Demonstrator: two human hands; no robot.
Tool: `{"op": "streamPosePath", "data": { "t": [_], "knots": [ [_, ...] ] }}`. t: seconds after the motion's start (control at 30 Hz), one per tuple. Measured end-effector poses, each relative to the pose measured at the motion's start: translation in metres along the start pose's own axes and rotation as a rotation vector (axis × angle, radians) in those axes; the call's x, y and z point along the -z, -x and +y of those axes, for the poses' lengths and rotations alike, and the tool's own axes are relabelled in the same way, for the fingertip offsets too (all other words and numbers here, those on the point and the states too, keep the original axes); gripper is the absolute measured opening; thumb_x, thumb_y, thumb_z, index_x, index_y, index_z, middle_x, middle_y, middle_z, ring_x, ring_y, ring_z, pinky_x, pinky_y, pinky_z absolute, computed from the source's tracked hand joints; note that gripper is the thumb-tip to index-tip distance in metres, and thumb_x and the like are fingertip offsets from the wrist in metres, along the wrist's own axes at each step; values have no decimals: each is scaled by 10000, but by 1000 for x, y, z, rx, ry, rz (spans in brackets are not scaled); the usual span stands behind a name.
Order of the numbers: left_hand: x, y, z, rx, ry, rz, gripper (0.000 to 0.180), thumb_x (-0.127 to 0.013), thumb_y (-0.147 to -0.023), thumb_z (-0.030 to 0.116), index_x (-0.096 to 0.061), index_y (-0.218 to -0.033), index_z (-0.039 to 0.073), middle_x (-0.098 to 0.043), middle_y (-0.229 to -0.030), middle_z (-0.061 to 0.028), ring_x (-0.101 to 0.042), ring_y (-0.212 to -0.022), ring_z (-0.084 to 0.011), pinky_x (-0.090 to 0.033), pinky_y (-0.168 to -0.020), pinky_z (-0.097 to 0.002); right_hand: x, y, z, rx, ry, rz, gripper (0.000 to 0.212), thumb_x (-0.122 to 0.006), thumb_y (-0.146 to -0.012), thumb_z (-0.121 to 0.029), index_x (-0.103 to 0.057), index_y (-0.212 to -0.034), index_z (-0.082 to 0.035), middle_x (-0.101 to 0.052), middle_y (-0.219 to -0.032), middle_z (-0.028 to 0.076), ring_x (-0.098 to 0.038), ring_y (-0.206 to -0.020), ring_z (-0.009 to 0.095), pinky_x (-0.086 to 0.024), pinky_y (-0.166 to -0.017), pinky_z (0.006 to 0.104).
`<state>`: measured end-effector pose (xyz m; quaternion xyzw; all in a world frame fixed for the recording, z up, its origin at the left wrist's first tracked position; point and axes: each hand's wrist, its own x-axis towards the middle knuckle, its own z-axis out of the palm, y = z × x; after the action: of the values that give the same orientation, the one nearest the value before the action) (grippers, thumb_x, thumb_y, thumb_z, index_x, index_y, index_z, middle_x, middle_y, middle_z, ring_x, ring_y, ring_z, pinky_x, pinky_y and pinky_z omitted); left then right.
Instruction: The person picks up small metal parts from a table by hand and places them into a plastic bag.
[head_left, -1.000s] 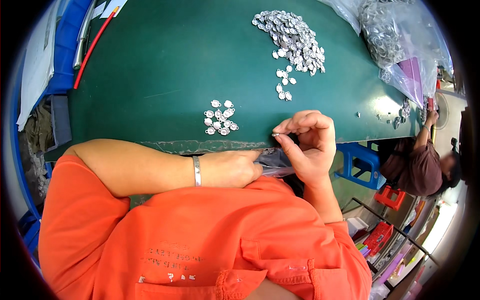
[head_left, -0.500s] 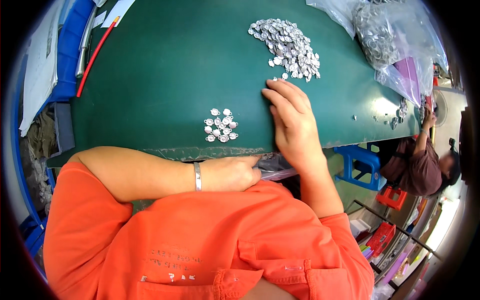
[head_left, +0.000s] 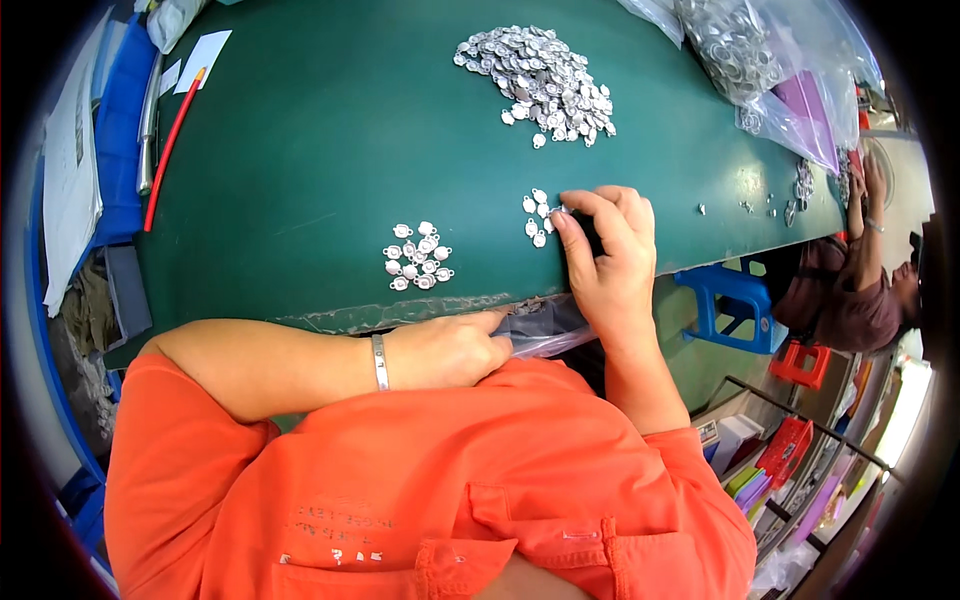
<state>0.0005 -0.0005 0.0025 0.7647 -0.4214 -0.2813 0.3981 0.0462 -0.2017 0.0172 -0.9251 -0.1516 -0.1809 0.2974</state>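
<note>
Light: bright | Glare: green tabletop (head_left: 330, 140), right of frame | Edges: fisheye-bent, black vignette | Far right: soft detail

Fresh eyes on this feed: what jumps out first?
The vivid orange shirt, filling the lower middle. Next, the heap of silvery pieces near the top of the green table, with the right hand at a small cluster below it. A slim red stick stands out at upper left.

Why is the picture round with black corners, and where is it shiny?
In the head view, the fisheye lens bends straight edges and darkens the corners; there too, glare brightens the green table near the plastic bag, and the metal pieces by the right hand look too tiny for detail.
</note>
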Motion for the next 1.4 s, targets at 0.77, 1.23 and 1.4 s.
{"op": "streamPosePath", "data": {
  "t": [0.77, 1.23, 1.4],
  "knots": [
    [-7, 1, -5, -102, -40, 116, 150, -559, -811, 82, -567, -811, -68, -458, -1232, -348, -586, -1016, -430, -518, -828, -403, 16, 25, 4, -308, -454, -11, 160, -705, -755, 72, -613, -838, -28, -639, -793, 80, -608, -706, 214, -492, -657, 305],
    [-7, 1, -6, -137, -73, 139, 157, -537, -822, 91, -547, -816, -66, -530, -1087, -302, -622, -895, -397, -536, -747, -423, 9, -3, 4, 45, -53, -100, 135, -709, -758, -16, -647, -874, -46, -594, -899, 89, -547, -812, 284, -444, -741, 371],
    [-2, 2, -1, -36, -25, 21, 150, -568, -805, 81, -563, -802, -69, -383, -1361, -390, -571, -1087, -454, -515, -866, -381, 12, -2, 2, 81, -50, -111, 199, -656, -760, 54, -601, -929, -35, -603, -891, 84, -571, -786, 278, -462, -737, 364]
  ]
}}
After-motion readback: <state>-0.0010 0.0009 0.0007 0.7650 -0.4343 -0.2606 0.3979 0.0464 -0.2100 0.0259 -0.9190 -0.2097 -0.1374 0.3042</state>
